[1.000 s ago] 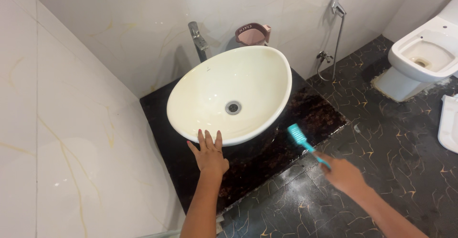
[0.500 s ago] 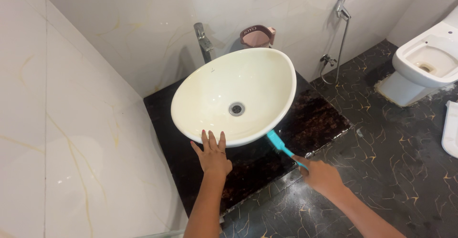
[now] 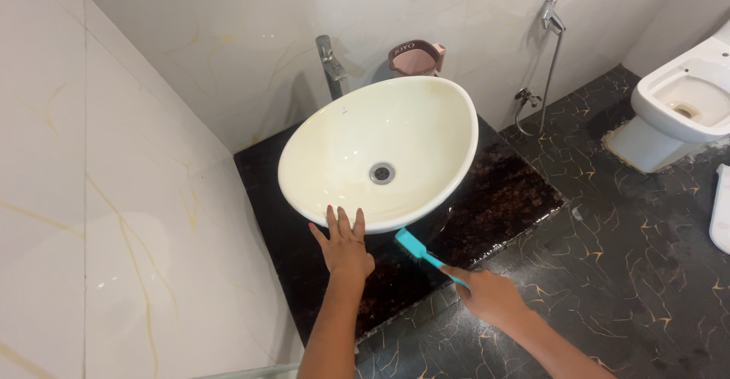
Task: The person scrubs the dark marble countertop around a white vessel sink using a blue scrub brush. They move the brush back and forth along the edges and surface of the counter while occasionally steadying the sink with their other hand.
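Head view: left hand (image 3: 344, 246) lies flat, fingers spread, fingertips touching the near rim of the basin (image 3: 426, 113), holding nothing. Right hand (image 3: 487, 295) is closed around the handle of the brush (image 3: 416, 247), a teal one. Its long axis runs on a diagonal, from the hand at lower right up to the head at upper left. The head points toward the basin's near edge and sits just under the rim, over the dark counter (image 3: 502, 196), just right of the left hand. Tap (image 3: 331, 63) stands behind the basin; toilet (image 3: 680, 105) is far right.
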